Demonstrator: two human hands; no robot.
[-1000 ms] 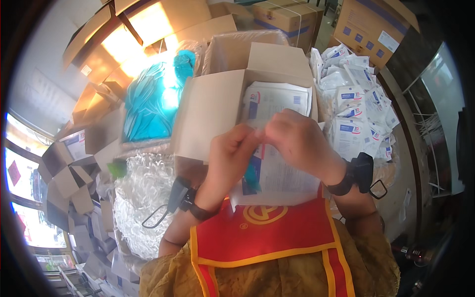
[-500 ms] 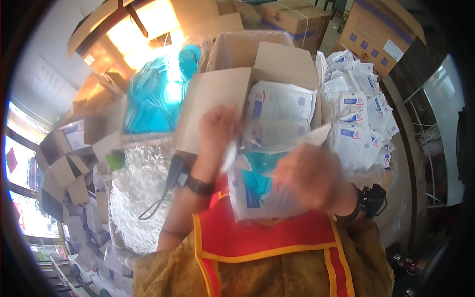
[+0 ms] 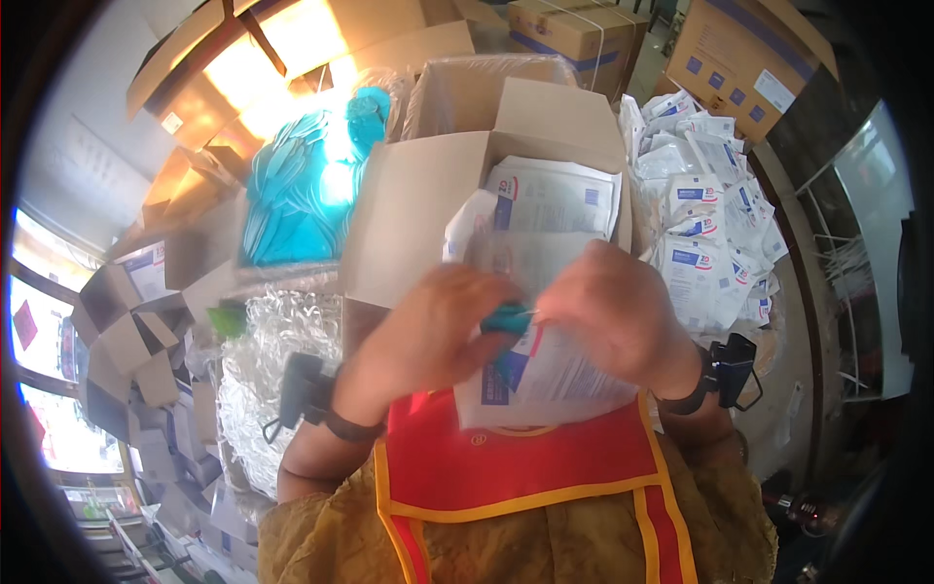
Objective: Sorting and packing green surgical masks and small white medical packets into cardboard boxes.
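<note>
A crumpled teal piece [image 3: 508,319], which looks like a folded face mask, is bunched in my left hand [image 3: 438,326], fingers closed round it. Facing it, my right hand [image 3: 613,311] pinches a thin pale strand at the teal piece's edge; motion blur hides its exact shape. Under both hands lies a white printed packet [image 3: 555,384], in front of my red apron [image 3: 525,462]. Beyond it stands an open cardboard box [image 3: 418,209] with flat white packets [image 3: 559,200] inside.
On the left, similar teal pieces [image 3: 297,200] are heaped, with a pile of shiny white strips [image 3: 277,389] nearer me. Many loose white packets [image 3: 696,258] are heaped on the right. Cardboard boxes [image 3: 574,44] stand behind, and more cartons [image 3: 136,336] are stacked at far left.
The teal piece has come out of the opened packet and is now in my left hand. That hand has moved down and right toward my right hand, which has let go of the packet's edge.
</note>
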